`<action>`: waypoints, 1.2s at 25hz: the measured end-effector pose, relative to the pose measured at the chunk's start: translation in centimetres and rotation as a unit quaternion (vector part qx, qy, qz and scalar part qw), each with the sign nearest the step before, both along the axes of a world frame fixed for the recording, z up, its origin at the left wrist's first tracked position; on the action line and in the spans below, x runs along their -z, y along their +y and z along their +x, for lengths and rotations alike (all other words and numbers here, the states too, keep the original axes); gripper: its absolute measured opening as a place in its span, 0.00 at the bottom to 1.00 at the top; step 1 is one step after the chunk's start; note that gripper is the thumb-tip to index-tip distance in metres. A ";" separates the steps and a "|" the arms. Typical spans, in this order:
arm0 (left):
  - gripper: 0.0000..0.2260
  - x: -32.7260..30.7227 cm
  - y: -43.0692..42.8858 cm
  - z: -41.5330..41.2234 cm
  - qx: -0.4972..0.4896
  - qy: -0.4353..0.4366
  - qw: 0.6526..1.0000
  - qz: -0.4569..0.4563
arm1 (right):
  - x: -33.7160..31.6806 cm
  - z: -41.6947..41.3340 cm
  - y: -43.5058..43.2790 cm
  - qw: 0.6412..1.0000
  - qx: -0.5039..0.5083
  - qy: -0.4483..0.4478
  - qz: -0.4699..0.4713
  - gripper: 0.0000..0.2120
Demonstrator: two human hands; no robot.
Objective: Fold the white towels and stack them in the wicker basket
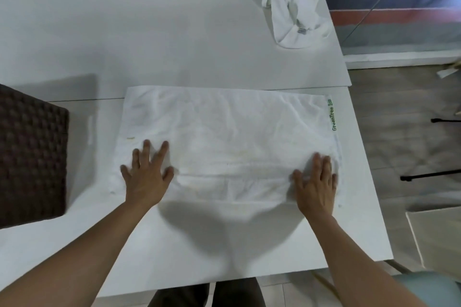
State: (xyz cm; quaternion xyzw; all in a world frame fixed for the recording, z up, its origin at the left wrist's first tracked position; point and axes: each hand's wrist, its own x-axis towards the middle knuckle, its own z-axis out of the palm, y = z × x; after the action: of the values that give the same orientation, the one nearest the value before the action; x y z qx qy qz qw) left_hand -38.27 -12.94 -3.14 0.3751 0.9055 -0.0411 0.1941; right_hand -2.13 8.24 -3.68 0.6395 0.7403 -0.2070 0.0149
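Observation:
A white towel [229, 137] lies spread flat on the white table [149, 32], with green lettering along its right edge. My left hand [147, 172] presses flat on the towel's near left part, fingers spread. My right hand [315, 182] lies flat on its near right part, fingers straight. A second white towel [291, 5] sits crumpled at the table's far right corner. The dark brown wicker basket [30, 157] stands at the left edge of the table, seen from its side; its inside is hidden.
The table's right edge drops to a wooden floor [399, 132]. Black stand legs [429, 177] reach in from the right. A white box [436, 237] and a pale blue seat [431, 286] sit at the lower right.

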 end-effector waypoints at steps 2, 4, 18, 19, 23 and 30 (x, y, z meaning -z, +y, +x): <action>0.31 0.1 -0.2 -0.1 0.007 0.002 1.000 -0.001 | 0.0 0.8 -0.9 1.000 0.006 -0.001 0.012 0.36; 0.30 -0.1 -0.4 0.2 0.011 0.019 1.000 0.010 | -0.3 1.2 -2.4 0.999 0.014 -0.004 0.044 0.36; 0.32 -2.6 -5.8 5.8 0.095 -0.043 0.994 -0.033 | -3.0 5.0 -13.8 0.992 -0.067 -0.027 -0.100 0.37; 0.32 -3.1 -5.9 6.1 0.088 -0.047 0.994 -0.042 | -3.4 5.3 -14.5 0.991 -0.072 -0.031 -0.111 0.37; 0.31 -5.9 -3.9 10.1 0.109 -0.055 0.992 -0.030 | -5.2 5.8 -12.9 0.988 -0.079 -0.018 -0.134 0.30; 0.24 -7.0 0.7 24.3 0.287 -0.094 0.948 0.102 | -6.5 6.6 -4.2 0.981 -0.070 0.016 -0.181 0.14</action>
State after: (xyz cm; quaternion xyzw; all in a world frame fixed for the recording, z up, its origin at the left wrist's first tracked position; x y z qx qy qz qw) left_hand -13.96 -12.20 3.82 0.6389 0.7367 0.0331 0.2191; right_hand 4.49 4.06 2.77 0.5692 0.7340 -0.3458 0.1330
